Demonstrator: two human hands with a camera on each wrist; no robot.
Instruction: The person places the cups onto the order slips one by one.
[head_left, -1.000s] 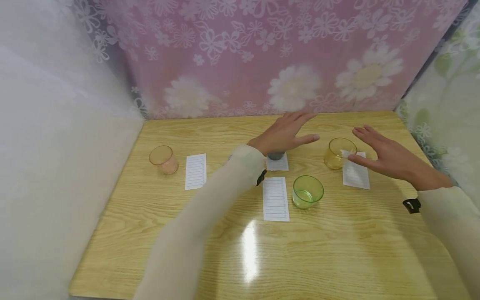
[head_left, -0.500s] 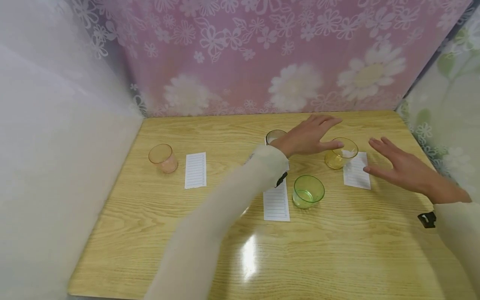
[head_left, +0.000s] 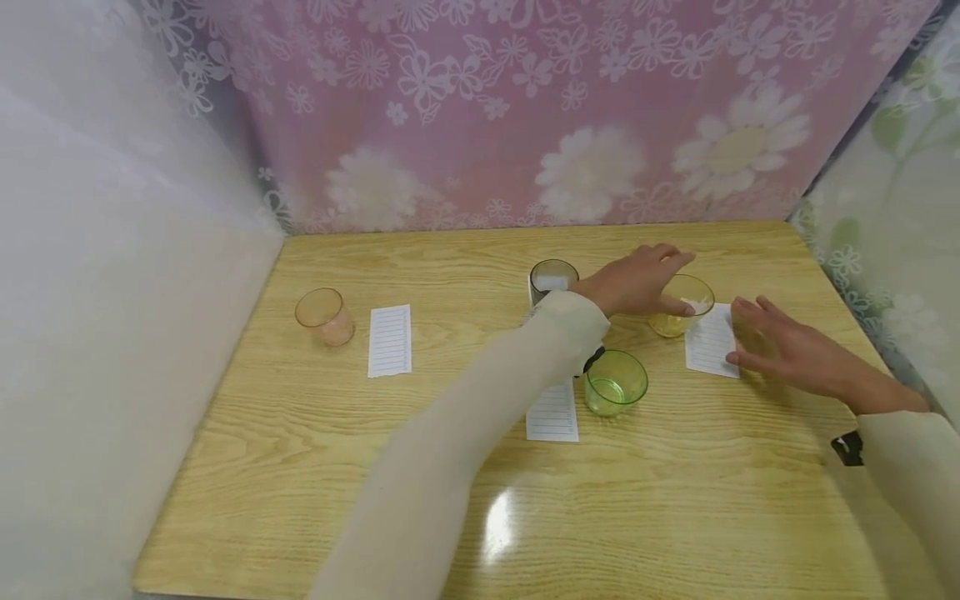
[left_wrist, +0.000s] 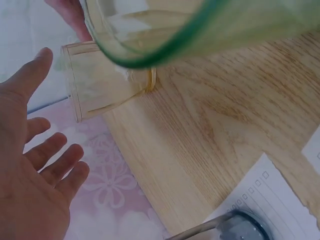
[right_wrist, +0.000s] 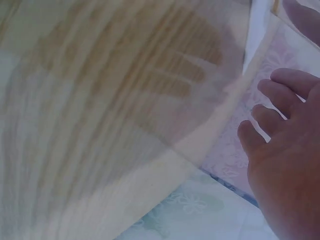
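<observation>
My left hand (head_left: pixel 637 279) reaches across to the yellow glass (head_left: pixel 670 323), its thumb overlapping the near part of the rim in the head view. In the left wrist view, the left hand's fingers (left_wrist: pixel 52 150) are spread and a gap shows between them and the glass. On the glass's other side, my right hand (head_left: pixel 798 350) hovers with loosely bent fingers beside a lined paper slip (head_left: pixel 708 346). Neither hand grips anything. Below the left wrist stands a green glass (head_left: pixel 615 383), whose rim looms large in the left wrist view.
A grey glass (head_left: pixel 553 271) stands on another slip behind the left forearm. A pink glass (head_left: pixel 326 317) and a paper slip (head_left: pixel 390 342) are at the left. One more slip (head_left: pixel 552 417) lies left of the green glass. Flowered cloth (head_left: pixel 465 117) walls the wooden table (head_left: pixel 675 500).
My left hand has moved right, from above the grey glass to the yellow glass, uncovering the grey one. My right hand has shifted right and lower. The glasses stay put.
</observation>
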